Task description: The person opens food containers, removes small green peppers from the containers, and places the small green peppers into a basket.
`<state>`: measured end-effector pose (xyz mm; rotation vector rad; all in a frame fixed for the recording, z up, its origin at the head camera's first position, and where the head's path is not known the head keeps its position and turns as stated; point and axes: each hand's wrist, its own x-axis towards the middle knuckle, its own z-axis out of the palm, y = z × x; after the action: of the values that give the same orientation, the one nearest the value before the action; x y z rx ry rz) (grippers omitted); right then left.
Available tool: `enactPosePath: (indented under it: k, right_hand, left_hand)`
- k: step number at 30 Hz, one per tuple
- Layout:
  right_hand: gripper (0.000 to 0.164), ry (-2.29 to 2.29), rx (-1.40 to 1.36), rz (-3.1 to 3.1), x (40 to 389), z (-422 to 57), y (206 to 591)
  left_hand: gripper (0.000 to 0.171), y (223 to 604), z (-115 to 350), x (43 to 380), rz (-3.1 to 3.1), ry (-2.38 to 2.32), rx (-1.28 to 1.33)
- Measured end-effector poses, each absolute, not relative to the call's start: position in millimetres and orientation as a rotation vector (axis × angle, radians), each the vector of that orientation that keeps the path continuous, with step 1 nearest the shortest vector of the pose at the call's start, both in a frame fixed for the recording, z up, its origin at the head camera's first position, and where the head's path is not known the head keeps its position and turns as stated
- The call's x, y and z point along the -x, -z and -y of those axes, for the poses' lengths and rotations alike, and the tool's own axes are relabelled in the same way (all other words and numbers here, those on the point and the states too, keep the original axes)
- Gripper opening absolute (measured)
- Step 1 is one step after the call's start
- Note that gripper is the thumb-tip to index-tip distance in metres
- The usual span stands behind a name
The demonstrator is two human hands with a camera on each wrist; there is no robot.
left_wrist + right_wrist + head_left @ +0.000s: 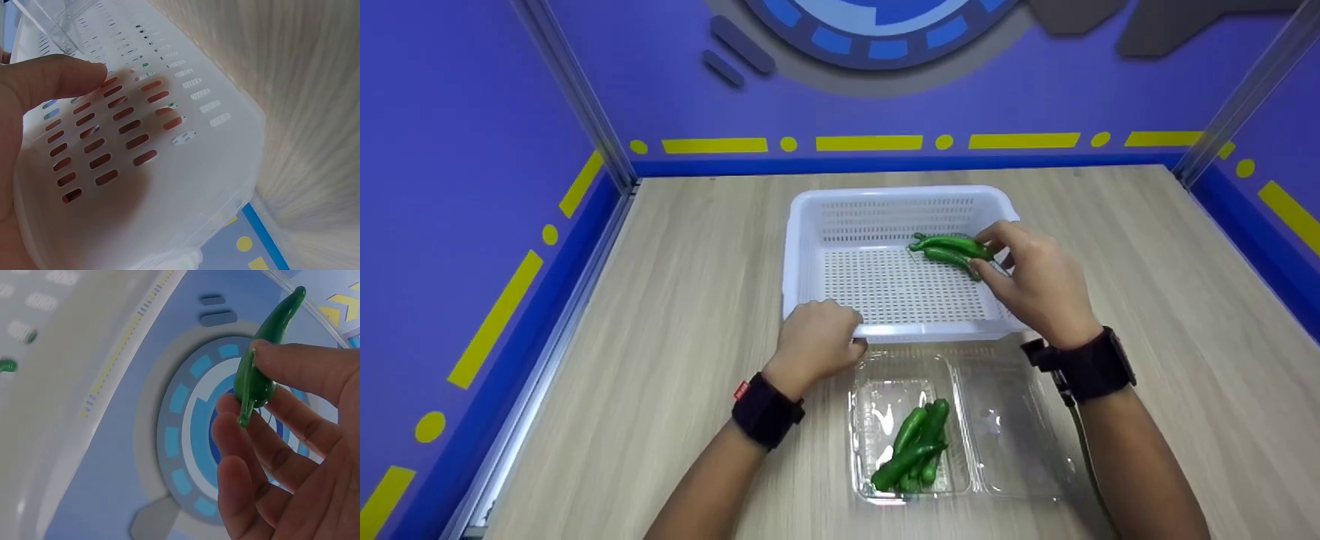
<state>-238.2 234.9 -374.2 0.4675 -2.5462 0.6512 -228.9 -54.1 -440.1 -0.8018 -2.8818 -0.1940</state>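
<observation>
Head camera: the right hand [1039, 274] reaches over the right side of a white basket [877, 281], its thumb and fingertips at the right-hand ends of green peppers lying near the basket's right wall. The right wrist camera shows its grasp: a single green pepper [275, 329] is pinched between the thumb and fingers. The left hand [817, 337] grips the basket's near left edge, thumb outside the wall and fingers inside, their skin showing through the slots from the left wrist camera.

Between the forearms, just nearer than the basket, a clear container [874, 390] sits open on the worktop [697, 285], its lid [1012, 427] folded out to the right. More peppers [911, 454] are heaped in it, overlapping so that I cannot count them; this heap lies to the right of the left hand and well below the right one.

The pinched pepper is glossy deep green, smooth and slender, tapering to a narrow tip, with a thin paler stem at its thicker end. Those in the container have the same shiny green skin.

A red tag [742, 390] on the left wristband [765, 412] carries pale marks too small to read.
</observation>
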Motion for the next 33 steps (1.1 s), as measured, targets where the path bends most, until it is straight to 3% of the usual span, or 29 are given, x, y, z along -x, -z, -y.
enactPosePath:
  k: [33]
  right_hand:
    - [0.024,-0.438,-0.391,2.965,285.7,-251.0,352.9]
  left_hand:
    - [0.030,438.1,52.1,228.7,2.875,0.216,0.798]
